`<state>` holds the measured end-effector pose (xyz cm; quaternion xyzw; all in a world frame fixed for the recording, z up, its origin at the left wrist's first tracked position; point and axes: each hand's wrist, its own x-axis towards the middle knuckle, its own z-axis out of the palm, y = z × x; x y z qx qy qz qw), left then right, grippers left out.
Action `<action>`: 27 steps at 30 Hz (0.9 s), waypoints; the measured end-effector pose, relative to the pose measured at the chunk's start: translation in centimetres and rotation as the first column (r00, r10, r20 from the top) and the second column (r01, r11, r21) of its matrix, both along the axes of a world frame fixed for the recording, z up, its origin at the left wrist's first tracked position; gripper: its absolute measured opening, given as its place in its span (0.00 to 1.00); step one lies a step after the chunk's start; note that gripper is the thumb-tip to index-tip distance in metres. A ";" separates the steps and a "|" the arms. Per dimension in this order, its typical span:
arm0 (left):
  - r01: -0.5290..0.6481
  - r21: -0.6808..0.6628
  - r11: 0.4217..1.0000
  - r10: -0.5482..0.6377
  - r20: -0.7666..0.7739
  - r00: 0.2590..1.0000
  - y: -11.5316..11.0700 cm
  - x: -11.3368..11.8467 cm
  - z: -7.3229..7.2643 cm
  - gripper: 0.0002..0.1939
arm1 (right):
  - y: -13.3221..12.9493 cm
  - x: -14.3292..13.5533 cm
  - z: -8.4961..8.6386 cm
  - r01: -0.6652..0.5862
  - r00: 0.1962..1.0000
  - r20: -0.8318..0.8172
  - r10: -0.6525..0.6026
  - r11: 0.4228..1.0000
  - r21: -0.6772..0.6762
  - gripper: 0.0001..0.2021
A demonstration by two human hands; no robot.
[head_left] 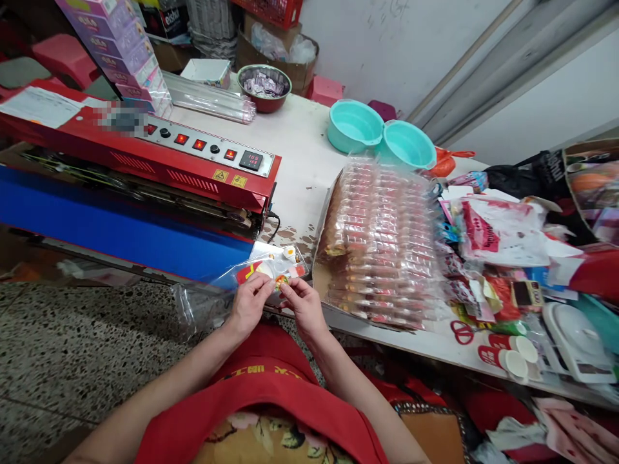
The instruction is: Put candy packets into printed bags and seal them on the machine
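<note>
Both my hands meet at the front edge of the table, just past the end of the blue conveyor belt [145, 225]. Pinched between the fingertips of my left hand [249, 304] and my right hand [305, 308] is a small orange-and-green piece [281, 281], too small to make out its kind. Right behind it lies a clear plastic bag [273, 256] with a red-and-yellow piece [249, 272] and a white round piece with a yellow centre [290, 252] at it. Whether these are inside the bag or on it, I cannot tell. More clear plastic [198, 309] hangs below the belt's edge.
A red sealing machine [193, 161] with lit switches stands at left. To the right, a cardboard box [322, 277] holds rows of filled clear packets [387, 238]. Behind are two turquoise basins [355, 125] and a metal bowl [265, 87]. Scissors [461, 332] and paper cups [503, 361] lie at right.
</note>
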<state>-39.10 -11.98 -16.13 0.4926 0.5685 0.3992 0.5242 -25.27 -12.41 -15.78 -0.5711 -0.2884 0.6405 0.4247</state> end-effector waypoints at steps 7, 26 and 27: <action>0.121 -0.282 0.952 -0.064 0.203 0.977 0.2 -1.0 0.3 0.15 | -0.2 1.2 0.3 -0.237 0.970 0.069 0.235 0.971 0.027 0.17; 0.054 0.125 0.991 0.018 -0.513 0.858 1.6 -4.2 -0.4 0.11 | 10.0 1.6 0.4 -0.574 0.062 0.955 0.291 0.793 -0.204 0.09; 0.059 0.118 0.991 0.011 -0.516 0.857 1.5 -4.2 -0.6 0.11 | 9.9 1.5 0.3 -0.574 0.082 0.958 0.273 0.799 -0.179 0.09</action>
